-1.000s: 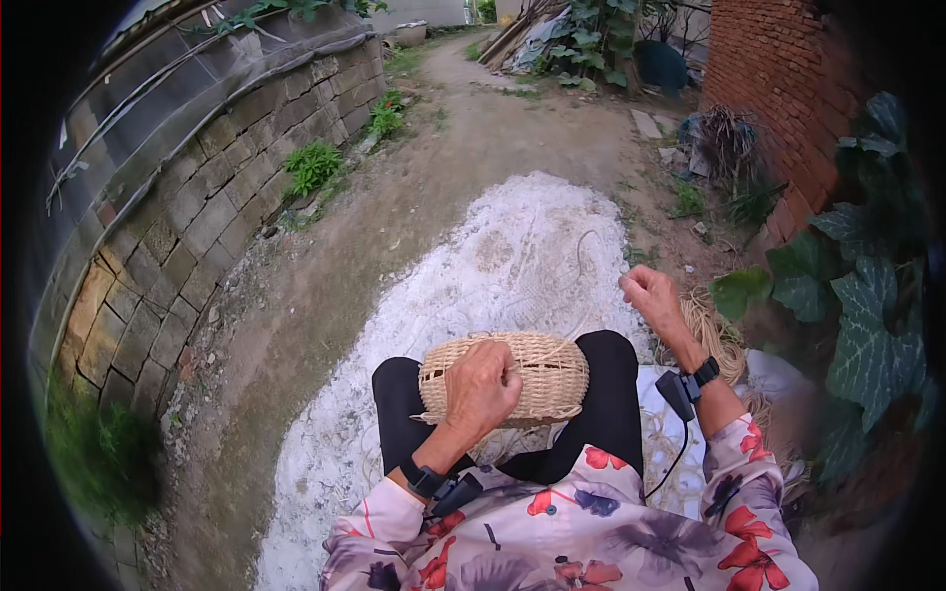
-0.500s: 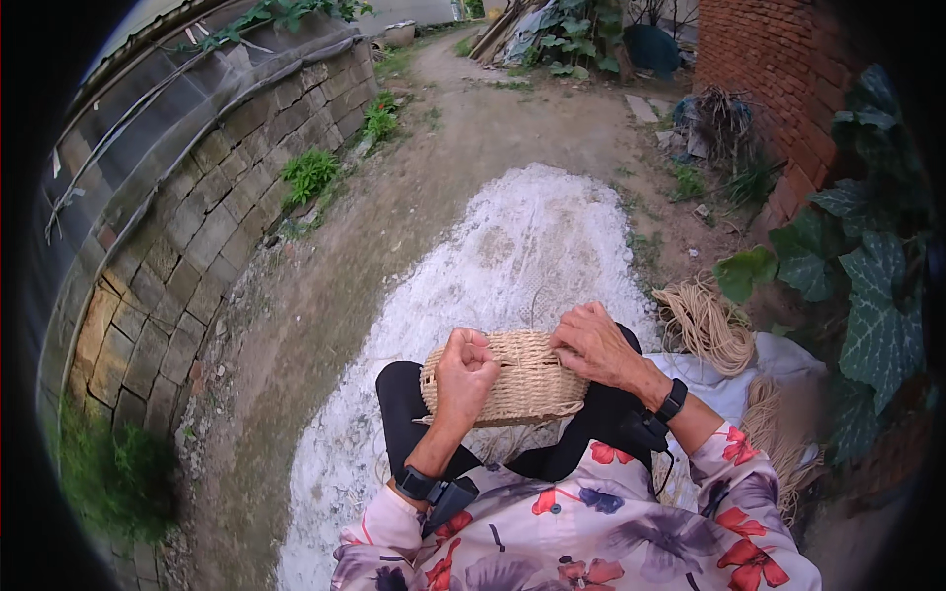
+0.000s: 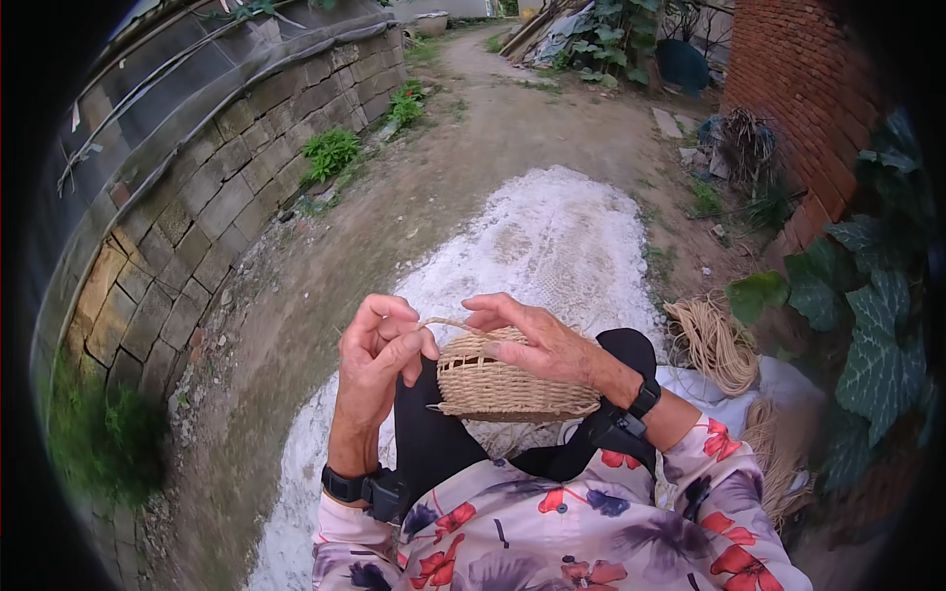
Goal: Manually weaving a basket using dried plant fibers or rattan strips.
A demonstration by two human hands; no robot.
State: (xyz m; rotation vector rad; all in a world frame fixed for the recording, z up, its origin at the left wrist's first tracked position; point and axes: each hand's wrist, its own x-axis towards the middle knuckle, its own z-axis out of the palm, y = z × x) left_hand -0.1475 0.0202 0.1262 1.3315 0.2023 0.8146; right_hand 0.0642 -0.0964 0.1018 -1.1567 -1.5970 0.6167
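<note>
A small basket [image 3: 512, 384], woven of pale straw-coloured cord, rests tilted on my lap between my dark-trousered legs. Slots show in its weave near the upper edge. My left hand [image 3: 372, 345] is raised clear of the basket on its left, thumb and fingers pinching the end of a thin cord [image 3: 448, 321]. This strand runs rightward to the basket's top. Over the upper right of the basket lies my right hand [image 3: 544, 345], its thumb on the near side and fingers beyond the edge, where the cord passes under them; the fingertips are partly hidden.
Coiled cord [image 3: 714, 347] lies at my right, with another bundle [image 3: 774, 453] on white sacking [image 3: 783, 379]. A whitish mat-like patch [image 3: 552, 222] covers the ground ahead. A block wall [image 3: 212, 212] runs along the left; a brick wall [image 3: 798, 108] and large leaves [image 3: 877, 335] flank the right.
My left hand has moved left and up off the basket, drawing a strand of cord out. The right hand has shifted left along the basket's top. The view has turned slightly.
</note>
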